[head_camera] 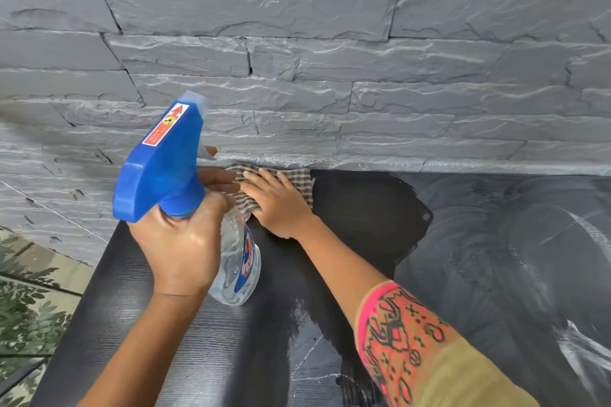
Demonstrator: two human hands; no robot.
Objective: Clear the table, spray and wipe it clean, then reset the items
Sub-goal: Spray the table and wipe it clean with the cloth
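Clamping left grip (180, 251) round spray bottle (158, 158) over surface (363, 208), hiding its neck; pressing flat, straight-fingered right grip (277, 201) on cloth (299, 180), mostly covered, at far edge by wall (330, 59).

One view is supplied, taken from a wide-angle camera worn on the head. The scene is looked down upon from above and behind the left hand (182, 241) and right hand (277, 205), facing forward toward the stone wall (330, 76) beyond the fingertips. Both hands are recorded at close range, the left nearer the lens. The table (496, 258) is taken in mainly to the right of the right hand.
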